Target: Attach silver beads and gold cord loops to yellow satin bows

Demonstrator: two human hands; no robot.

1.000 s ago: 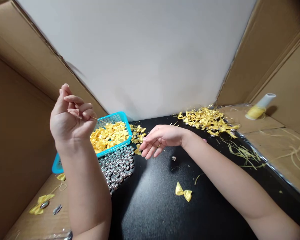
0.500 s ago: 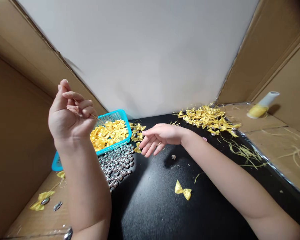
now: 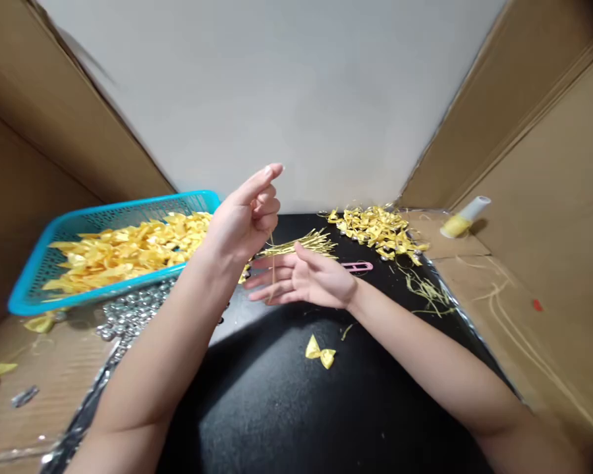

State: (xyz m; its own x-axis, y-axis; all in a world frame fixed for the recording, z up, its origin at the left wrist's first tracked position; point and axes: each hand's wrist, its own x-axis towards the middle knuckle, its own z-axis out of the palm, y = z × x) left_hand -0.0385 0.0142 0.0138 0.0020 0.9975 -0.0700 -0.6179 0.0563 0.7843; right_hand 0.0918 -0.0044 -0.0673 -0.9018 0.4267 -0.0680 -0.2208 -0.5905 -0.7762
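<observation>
Thread point(image 3: 273, 266), roughly vertical in long axis, hanging pinched from the curled left hand point(image 3: 250, 214) and crossing, perhaps touching, the left side of the spread right hand point(image 3: 320, 280).

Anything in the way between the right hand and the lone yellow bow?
Nothing visible stands between the right hand and the bow on the black surface; a short thread scrap lies off to the bow's right.
</observation>
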